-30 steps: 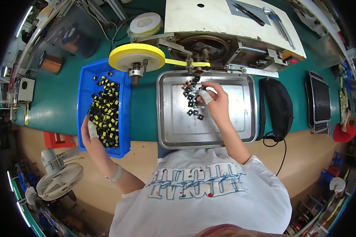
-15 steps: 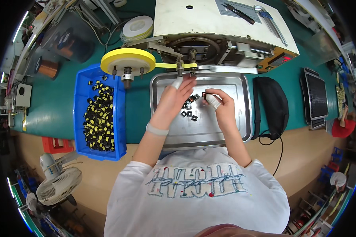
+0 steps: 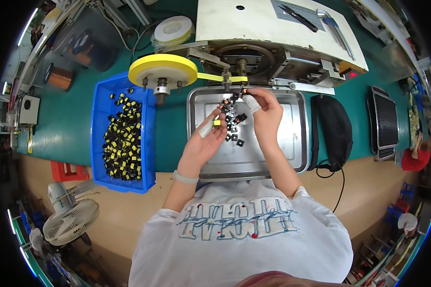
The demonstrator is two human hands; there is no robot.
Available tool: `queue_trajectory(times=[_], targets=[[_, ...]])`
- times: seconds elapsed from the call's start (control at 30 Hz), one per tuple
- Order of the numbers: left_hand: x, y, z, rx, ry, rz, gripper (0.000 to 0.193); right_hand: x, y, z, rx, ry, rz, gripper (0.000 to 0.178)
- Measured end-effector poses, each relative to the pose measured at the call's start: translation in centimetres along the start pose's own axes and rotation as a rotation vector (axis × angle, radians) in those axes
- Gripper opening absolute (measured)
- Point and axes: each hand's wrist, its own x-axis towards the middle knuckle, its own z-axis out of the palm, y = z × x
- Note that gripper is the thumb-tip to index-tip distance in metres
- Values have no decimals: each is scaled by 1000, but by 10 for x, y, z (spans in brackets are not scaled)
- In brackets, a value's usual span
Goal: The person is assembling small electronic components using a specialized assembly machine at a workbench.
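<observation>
My left hand (image 3: 205, 143), thumb wrapped in white tape, is over the left part of the metal tray (image 3: 285, 165). Between its thumb and fingers sits a small black bobbin with yellow tape (image 3: 217, 123). My right hand (image 3: 268, 117), also with white tape on a finger, reaches up to the taping machine (image 3: 239, 62). Its fingertips pinch a small copper-wound bobbin (image 3: 244, 91) just below the strip of yellow tape (image 3: 210, 76). Whether that bobbin sits on the spindle, I cannot tell. Several black bobbins (image 3: 232, 125) lie heaped in the tray between my hands.
Left of the tray stands a blue bin (image 3: 151, 177) holding many yellow-taped bobbins (image 3: 124, 143). A yellow tape reel (image 3: 163, 69) overhangs the space between. Right of the tray lies a black pouch (image 3: 331, 129) with a cord. A fan (image 3: 72, 220) stands at lower left.
My right hand has risen from the tray to the machine with a bobbin. My left hand has dropped back from the machine and now holds a yellow-taped bobbin. The view has shifted slightly.
</observation>
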Motion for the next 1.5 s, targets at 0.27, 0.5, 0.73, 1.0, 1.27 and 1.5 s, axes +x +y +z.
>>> queue_trajectory(times=[0.27,0.5,0.73,1.0,1.27,1.5], targets=[[-33,19,-23,-33,60,100,30,5,14,21,-144,103,-174,17],[-39,13,-31,-55,46,81,28,8,26,16,-542,49,-23,35],[-44,16,-30,-54,97,115,29,30,51,17,-808,-231,327,34],[-25,17,-30,-56,5,10,31,39,75,0,-870,-269,213,32],[39,3,15,255,-33,-60,26,14,47,-34,-636,-108,60,29],[81,-10,34,276,-68,-155,23,-3,39,-73,-359,-138,109,20]])
